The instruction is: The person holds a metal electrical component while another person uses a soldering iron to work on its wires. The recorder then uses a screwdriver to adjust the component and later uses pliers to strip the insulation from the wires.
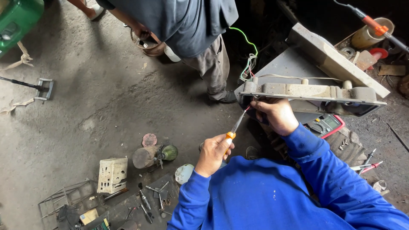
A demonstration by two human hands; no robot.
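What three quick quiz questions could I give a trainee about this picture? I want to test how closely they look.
1. True or false: the left hand holds an orange-handled screwdriver.
2. What does the right hand grip? A) the grey panel B) the multimeter C) a hammer
3. Which way does the screwdriver tip point?

Key:
1. True.
2. A; the fingers curl on the panel's lower edge.
3. Up and right, to the panel's underside beside the right hand.

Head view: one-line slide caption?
Left hand aims an orange-handled screwdriver at a worn panel gripped by the right hand.
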